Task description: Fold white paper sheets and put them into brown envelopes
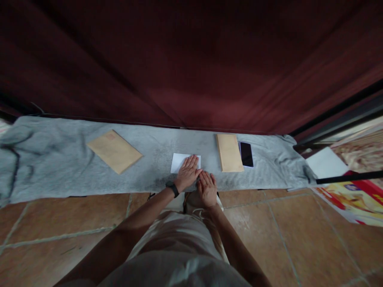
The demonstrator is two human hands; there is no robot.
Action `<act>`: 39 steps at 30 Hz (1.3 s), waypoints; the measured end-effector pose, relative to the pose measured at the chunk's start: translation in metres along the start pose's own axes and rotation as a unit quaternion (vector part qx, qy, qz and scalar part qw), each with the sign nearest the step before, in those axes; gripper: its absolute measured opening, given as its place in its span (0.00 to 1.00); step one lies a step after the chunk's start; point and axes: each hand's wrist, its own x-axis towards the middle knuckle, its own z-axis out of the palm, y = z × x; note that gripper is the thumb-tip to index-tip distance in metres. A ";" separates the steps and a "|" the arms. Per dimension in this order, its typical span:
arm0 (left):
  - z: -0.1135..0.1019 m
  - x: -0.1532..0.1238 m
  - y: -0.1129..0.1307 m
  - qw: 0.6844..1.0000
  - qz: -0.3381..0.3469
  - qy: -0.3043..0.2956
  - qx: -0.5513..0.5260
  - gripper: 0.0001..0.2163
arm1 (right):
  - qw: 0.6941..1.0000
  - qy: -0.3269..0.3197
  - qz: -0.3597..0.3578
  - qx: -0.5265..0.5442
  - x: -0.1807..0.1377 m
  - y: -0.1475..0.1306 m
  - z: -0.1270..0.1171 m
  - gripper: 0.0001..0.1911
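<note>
A folded white paper lies on a grey cloth spread over the floor. My left hand, with a dark watch on its wrist, lies flat on the paper's right part with fingers stretched out. Just to its right, my right hand rests flat at the cloth's near edge, fingers together and extended. Whether it touches the paper is hidden. Neither hand grips anything.
A tan envelope lies on the cloth to the left, a second tan envelope to the right with a black phone beside it. A dark red curtain hangs behind. White paper and a colourful print lie far right on brown tiles.
</note>
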 end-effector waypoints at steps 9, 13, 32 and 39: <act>-0.002 -0.007 -0.012 0.999 -0.032 0.001 0.023 0.30 | 1.000 -0.004 0.000 0.005 0.001 0.001 0.000 0.26; -0.004 -0.010 -0.016 0.998 -0.048 0.006 0.029 0.31 | 1.000 0.002 -0.002 0.007 0.001 0.001 0.000 0.26; -0.003 -0.036 -0.040 0.990 -0.121 0.057 0.035 0.34 | 1.000 0.003 0.002 0.013 0.000 -0.001 -0.001 0.24; -0.007 -0.036 -0.036 0.988 -0.139 0.026 0.054 0.34 | 0.999 0.005 0.004 0.046 0.004 0.000 -0.004 0.23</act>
